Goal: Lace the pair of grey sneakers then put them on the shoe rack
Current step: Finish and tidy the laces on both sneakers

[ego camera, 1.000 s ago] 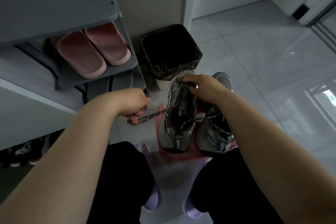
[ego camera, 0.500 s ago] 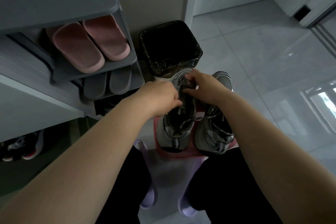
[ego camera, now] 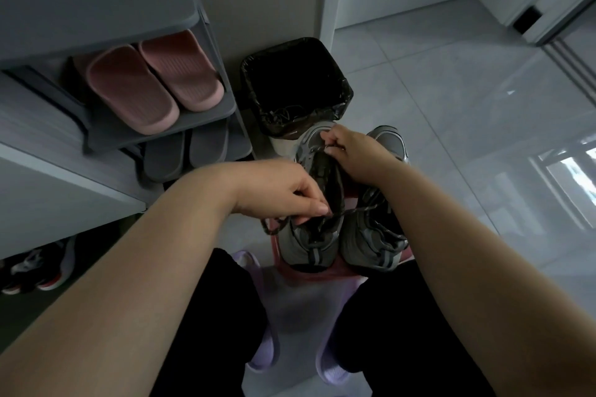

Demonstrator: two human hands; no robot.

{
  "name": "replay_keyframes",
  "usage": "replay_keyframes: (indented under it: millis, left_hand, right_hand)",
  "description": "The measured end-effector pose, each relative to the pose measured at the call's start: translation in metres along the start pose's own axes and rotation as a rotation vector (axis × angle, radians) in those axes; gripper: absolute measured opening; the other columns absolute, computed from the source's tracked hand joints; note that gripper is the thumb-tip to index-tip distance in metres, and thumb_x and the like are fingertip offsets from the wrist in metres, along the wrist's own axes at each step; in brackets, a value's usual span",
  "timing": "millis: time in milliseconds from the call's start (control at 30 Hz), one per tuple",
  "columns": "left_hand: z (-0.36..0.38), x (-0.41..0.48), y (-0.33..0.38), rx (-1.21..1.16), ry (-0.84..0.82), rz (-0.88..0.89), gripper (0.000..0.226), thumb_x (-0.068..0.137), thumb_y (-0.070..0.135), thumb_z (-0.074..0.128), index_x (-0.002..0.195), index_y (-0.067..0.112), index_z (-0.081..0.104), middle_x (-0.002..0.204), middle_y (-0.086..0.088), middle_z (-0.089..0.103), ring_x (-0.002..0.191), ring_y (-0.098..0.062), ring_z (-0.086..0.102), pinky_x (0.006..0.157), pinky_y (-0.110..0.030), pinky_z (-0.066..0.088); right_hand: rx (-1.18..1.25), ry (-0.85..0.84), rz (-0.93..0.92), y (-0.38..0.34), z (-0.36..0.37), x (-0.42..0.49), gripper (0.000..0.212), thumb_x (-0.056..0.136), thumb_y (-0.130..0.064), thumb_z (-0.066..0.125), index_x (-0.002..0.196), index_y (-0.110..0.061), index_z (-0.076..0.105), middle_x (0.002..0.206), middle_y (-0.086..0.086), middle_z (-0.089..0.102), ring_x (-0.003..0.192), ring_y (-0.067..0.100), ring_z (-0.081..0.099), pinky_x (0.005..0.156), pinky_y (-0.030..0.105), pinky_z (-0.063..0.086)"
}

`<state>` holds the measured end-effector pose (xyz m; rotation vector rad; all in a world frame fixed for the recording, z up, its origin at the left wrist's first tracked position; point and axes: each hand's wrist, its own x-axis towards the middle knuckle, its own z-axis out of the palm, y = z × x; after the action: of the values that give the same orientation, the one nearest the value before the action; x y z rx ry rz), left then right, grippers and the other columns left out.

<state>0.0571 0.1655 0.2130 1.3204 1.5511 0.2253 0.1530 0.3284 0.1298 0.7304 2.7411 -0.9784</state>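
Observation:
Two grey sneakers stand side by side on a pink stool [ego camera: 317, 277] in front of my knees. My left hand [ego camera: 283, 192] pinches a dark shoelace [ego camera: 351, 211] over the ankle opening of the left sneaker [ego camera: 306, 245]. The lace runs right toward the right sneaker [ego camera: 371, 245], and a loose end hangs left of my fingers. My right hand [ego camera: 350, 151] grips the lace at the toe end of the left sneaker's eyelets. The grey shoe rack [ego camera: 206, 116] stands at the left.
Pink slippers [ego camera: 151, 84] lie on the rack's upper shelf and grey slippers [ego camera: 185, 151] on the shelf below. A bin with a black liner [ego camera: 295, 84] stands just beyond the sneakers. Dark shoes [ego camera: 35, 267] sit low at the left. Pale tiled floor [ego camera: 451, 90] spreads to the right.
My left hand went from far left to the toe of the left sneaker, then drew back to its ankle opening with the lace. My right hand stayed near the toe.

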Motion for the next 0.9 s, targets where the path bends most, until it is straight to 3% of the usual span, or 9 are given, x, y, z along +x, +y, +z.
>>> replay_keyframes:
  millis: [100, 200, 300, 400, 467, 567, 667, 800, 900]
  left_hand:
    - [0.001, 0.002, 0.002, 0.023, -0.091, -0.037, 0.039, 0.077, 0.061, 0.045, 0.056, 0.032, 0.061, 0.112, 0.015, 0.067, 0.118, -0.019, 0.057, 0.100, -0.048, 0.043]
    - [0.007, 0.005, 0.004, 0.070, -0.055, -0.102, 0.042, 0.077, 0.062, 0.044, 0.060, 0.029, 0.062, 0.110, -0.004, 0.069, 0.109, -0.025, 0.062, 0.094, -0.048, 0.048]
    - [0.008, 0.000, 0.008, 0.034, 0.155, -0.087, 0.040, 0.090, 0.042, 0.051, 0.060, 0.019, 0.064, 0.122, 0.010, 0.062, 0.100, -0.017, 0.064, 0.086, -0.038, 0.052]
    - [-0.006, -0.012, 0.011, 0.156, 0.473, -0.018, 0.034, 0.088, 0.029, 0.056, 0.062, 0.008, 0.062, 0.134, 0.013, 0.046, 0.082, 0.017, 0.049, 0.072, -0.007, 0.036]
    - [-0.009, -0.016, 0.009, 0.150, 0.447, 0.013, 0.035, 0.086, 0.026, 0.058, 0.053, 0.013, 0.057, 0.128, 0.016, 0.049, 0.077, 0.019, 0.050, 0.065, -0.001, 0.032]
    - [0.003, -0.012, 0.016, 0.085, 0.150, 0.023, 0.039, 0.087, 0.022, 0.056, 0.049, 0.014, 0.054, 0.114, 0.025, 0.057, 0.100, 0.002, 0.060, 0.086, -0.026, 0.050]
    - [0.004, -0.011, 0.022, 0.069, 0.069, 0.013, 0.037, 0.090, 0.025, 0.053, 0.057, 0.010, 0.060, 0.119, 0.024, 0.057, 0.114, -0.004, 0.056, 0.095, -0.037, 0.048]
    - [-0.006, -0.016, 0.017, 0.108, 0.235, -0.064, 0.034, 0.092, 0.034, 0.050, 0.071, 0.015, 0.068, 0.125, 0.012, 0.054, 0.107, -0.007, 0.057, 0.095, -0.033, 0.046]
    - [-0.017, -0.018, 0.007, 0.136, 0.475, -0.119, 0.027, 0.091, 0.033, 0.052, 0.079, 0.015, 0.067, 0.093, 0.001, 0.063, 0.080, -0.012, 0.059, 0.073, -0.031, 0.049]
  right_hand:
    - [0.037, 0.047, 0.020, 0.003, 0.003, 0.001, 0.003, 0.093, -0.020, 0.048, 0.093, -0.023, 0.049, 0.118, 0.006, 0.064, 0.111, 0.027, 0.057, 0.093, 0.043, 0.047]
    - [0.073, 0.024, 0.021, 0.007, 0.003, 0.001, 0.020, 0.092, -0.013, 0.049, 0.108, -0.021, 0.057, 0.120, 0.003, 0.064, 0.114, 0.024, 0.056, 0.097, 0.041, 0.044]
    - [0.062, 0.002, -0.017, 0.009, 0.001, 0.003, 0.030, 0.092, -0.013, 0.052, 0.119, -0.019, 0.062, 0.136, -0.003, 0.054, 0.127, 0.017, 0.049, 0.108, 0.037, 0.036]
    - [0.063, -0.001, -0.019, 0.011, 0.001, 0.004, 0.029, 0.092, -0.021, 0.055, 0.120, -0.021, 0.064, 0.139, -0.008, 0.049, 0.131, 0.011, 0.043, 0.113, 0.031, 0.030]
    - [0.065, -0.014, -0.025, 0.011, 0.002, 0.004, 0.030, 0.093, -0.023, 0.054, 0.122, -0.020, 0.062, 0.141, -0.007, 0.047, 0.133, 0.011, 0.041, 0.115, 0.032, 0.028]
    - [0.039, -0.050, -0.028, 0.012, 0.002, 0.003, 0.034, 0.096, -0.023, 0.048, 0.129, -0.020, 0.056, 0.144, -0.008, 0.043, 0.135, 0.014, 0.039, 0.114, 0.034, 0.028]
    - [-0.085, -0.083, -0.028, 0.010, 0.003, 0.000, 0.040, 0.099, -0.025, 0.038, 0.139, -0.026, 0.042, 0.148, -0.008, 0.038, 0.135, 0.020, 0.039, 0.113, 0.038, 0.028]
    - [-0.116, -0.099, -0.108, -0.001, -0.005, -0.007, 0.040, 0.097, -0.022, 0.046, 0.137, -0.029, 0.045, 0.143, 0.000, 0.046, 0.132, 0.019, 0.043, 0.115, 0.037, 0.014]
    - [0.122, -0.147, -0.204, -0.015, -0.014, -0.013, 0.028, 0.086, -0.012, 0.064, 0.112, -0.018, 0.068, 0.125, 0.004, 0.060, 0.117, 0.018, 0.053, 0.108, 0.028, 0.031]
